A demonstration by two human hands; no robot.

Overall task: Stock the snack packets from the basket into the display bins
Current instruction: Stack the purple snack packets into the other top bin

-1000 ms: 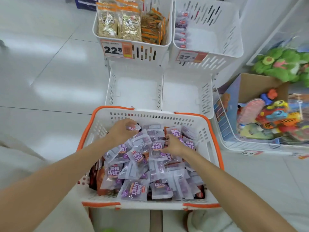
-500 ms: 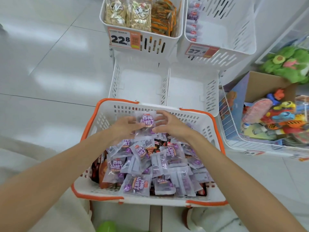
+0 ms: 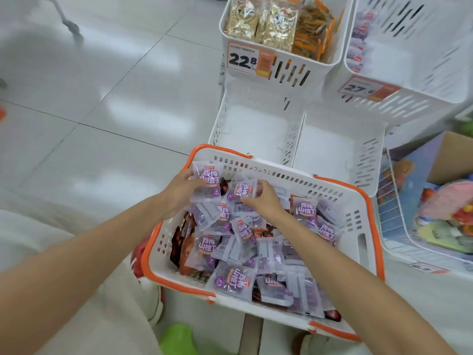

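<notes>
At frame centre, over the far-left corner of the basket (image 3: 359,226), the left hand (image 3: 179,194) is gripping a purple packet (image 3: 207,184) that is standing upright, long axis running up the frame, print readable. Just to its right, the right hand (image 3: 265,202) is pinching a second packet (image 3: 242,192) turned sideways, long axis running across the frame. Much of the left grip is hiding behind its packet. The brown packets (image 3: 186,248) are lying mostly buried underneath.

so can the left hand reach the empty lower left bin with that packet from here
Probably yes. The left hand holds its packet up at the basket's far rim, and the lower left bin sits open-topped just beyond with nothing between.
</notes>
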